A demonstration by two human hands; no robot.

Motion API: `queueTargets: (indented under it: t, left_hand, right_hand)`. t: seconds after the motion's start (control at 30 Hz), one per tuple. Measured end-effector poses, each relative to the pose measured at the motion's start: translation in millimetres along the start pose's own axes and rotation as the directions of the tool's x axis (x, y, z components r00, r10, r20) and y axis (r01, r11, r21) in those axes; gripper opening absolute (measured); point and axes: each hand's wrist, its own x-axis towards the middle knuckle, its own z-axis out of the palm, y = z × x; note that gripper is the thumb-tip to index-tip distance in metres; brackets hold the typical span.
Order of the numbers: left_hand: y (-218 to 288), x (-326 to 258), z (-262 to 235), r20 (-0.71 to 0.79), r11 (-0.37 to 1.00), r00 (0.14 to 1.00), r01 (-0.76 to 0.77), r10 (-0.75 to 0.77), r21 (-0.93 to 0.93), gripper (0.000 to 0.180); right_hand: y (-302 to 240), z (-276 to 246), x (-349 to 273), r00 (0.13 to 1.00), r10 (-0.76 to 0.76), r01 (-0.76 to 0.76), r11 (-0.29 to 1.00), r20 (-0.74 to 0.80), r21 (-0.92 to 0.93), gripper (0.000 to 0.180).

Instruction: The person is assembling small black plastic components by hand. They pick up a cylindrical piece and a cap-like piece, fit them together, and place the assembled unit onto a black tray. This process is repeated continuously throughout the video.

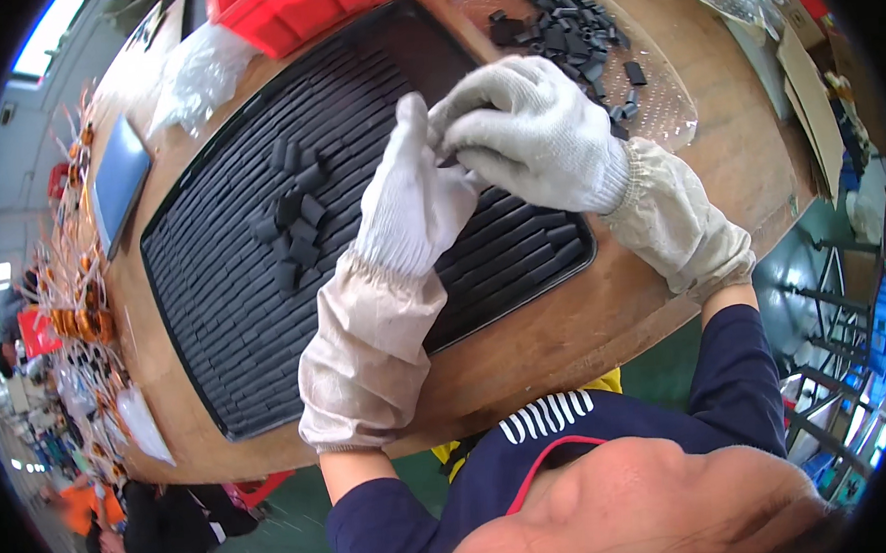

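Above the black tray [587, 254], my two hands in white knit gloves meet. My left hand [409, 198] has its thumb up and its other fingers curled toward the right hand. My right hand [541, 136] is closed in a pinch against the left fingers. A sliver of something dark shows between them, too covered to make out. Rows of small black blocks [233, 277] fill most of the tray. A loose heap of black pieces [294, 214] lies on these rows, left of my left hand.
Beyond my right hand, many small black pieces [571, 34] are heaped on a clear bubble-wrap sheet [669, 94]. A red bin [279, 15] stands at the far edge. Copper-coloured coils with wires [90, 320] line the left side, near a blue-grey panel [119, 178]. Cardboard [810, 107] stands at right.
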Motion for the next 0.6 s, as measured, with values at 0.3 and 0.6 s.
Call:
queueTargets:
  t: [0.3,0.6]
  left_hand:
    - [5.9,-14.0,3.0,-0.027,0.926,1.000,0.014,-0.004,0.377,0.035]
    - [12.3,-10.2,-8.2,-0.110,0.928,0.984,-0.093,0.141,0.361,0.027]
  right_hand:
    - [29.7,-23.7,3.5,1.000,0.008,-0.006,0.998,-0.026,0.065,0.012]
    - [65.6,-76.6,9.6,0.769,0.548,-0.356,0.794,0.329,-0.492,0.015]
